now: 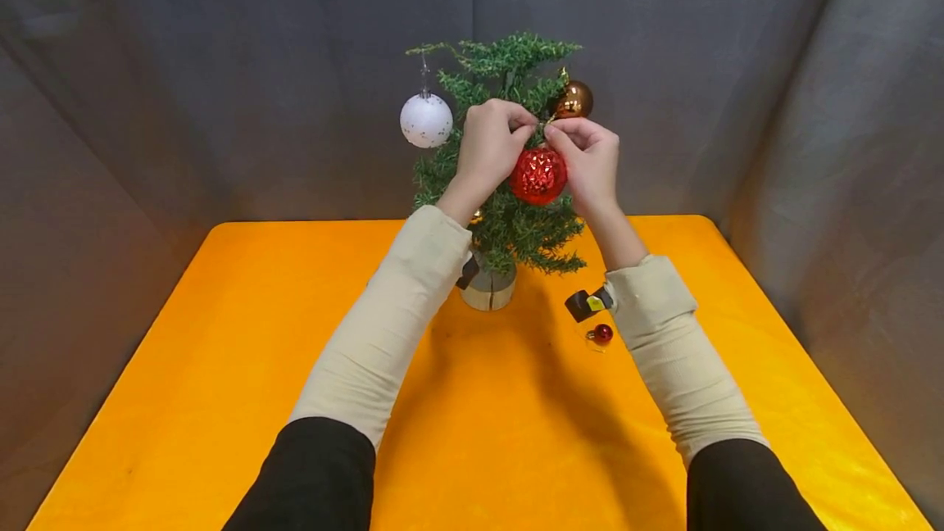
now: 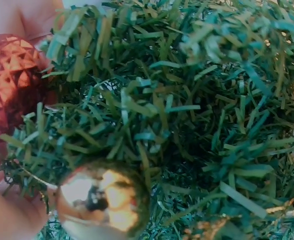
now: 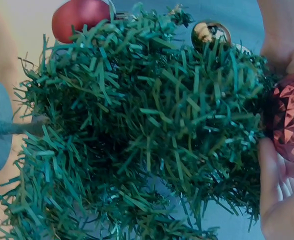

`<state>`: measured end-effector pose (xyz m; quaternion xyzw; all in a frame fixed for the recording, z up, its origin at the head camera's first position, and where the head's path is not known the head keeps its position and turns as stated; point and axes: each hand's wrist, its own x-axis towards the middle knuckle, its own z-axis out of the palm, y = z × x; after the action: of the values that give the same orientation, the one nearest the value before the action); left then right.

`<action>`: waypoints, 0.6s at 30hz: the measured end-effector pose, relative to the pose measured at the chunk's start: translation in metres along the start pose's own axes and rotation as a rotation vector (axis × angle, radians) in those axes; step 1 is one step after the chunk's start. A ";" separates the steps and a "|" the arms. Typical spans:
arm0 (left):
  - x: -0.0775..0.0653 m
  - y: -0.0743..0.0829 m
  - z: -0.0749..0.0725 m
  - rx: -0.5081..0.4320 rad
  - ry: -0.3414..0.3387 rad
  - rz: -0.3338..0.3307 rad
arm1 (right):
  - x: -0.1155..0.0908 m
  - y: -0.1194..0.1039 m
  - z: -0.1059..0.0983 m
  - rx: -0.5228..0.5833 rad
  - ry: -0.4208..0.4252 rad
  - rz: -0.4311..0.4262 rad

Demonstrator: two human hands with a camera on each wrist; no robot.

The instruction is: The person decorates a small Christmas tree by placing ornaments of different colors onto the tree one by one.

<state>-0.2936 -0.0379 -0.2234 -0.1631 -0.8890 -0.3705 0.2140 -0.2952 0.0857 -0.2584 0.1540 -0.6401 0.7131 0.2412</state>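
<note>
A faceted red bauble (image 1: 538, 175) hangs at the front of a small artificial Christmas tree (image 1: 509, 236). Just above its cap, the thumb and fingertips of my left hand (image 1: 488, 142) pinch its thin hanging loop. My right hand (image 1: 596, 164) pinches that loop from the other side, its fingertips close to the left ones. The loop is mostly hidden by the fingers. In the left wrist view the red bauble (image 2: 9, 85) sits against the green needles, above a shiny gold bauble (image 2: 104, 200). The right wrist view shows the red bauble (image 3: 291, 120) between both hands.
A white bauble (image 1: 426, 120) hangs from an upper left branch, a bronze one (image 1: 575, 98) at upper right. The tree's round base (image 1: 488, 292) stands on an orange tabletop (image 1: 295, 326). A small red bauble (image 1: 602, 333) lies near my right forearm. Grey curtains (image 1: 295, 88) enclose the table.
</note>
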 end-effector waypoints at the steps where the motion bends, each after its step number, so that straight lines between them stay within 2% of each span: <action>1: 0.000 0.000 0.000 0.012 -0.013 -0.014 | 0.001 -0.001 -0.001 0.017 -0.010 0.027; 6: 0.001 0.003 0.001 0.054 -0.045 -0.070 | 0.004 -0.005 -0.005 0.044 -0.031 0.124; 11: 0.001 0.004 0.001 0.095 -0.054 -0.107 | 0.007 -0.008 -0.008 -0.056 -0.075 0.151; 18: 0.001 0.004 0.000 0.181 -0.143 -0.156 | 0.011 -0.008 -0.017 -0.192 -0.156 0.182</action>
<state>-0.2928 -0.0349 -0.2199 -0.0996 -0.9417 -0.2917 0.1347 -0.2991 0.1046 -0.2482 0.1266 -0.7334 0.6535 0.1384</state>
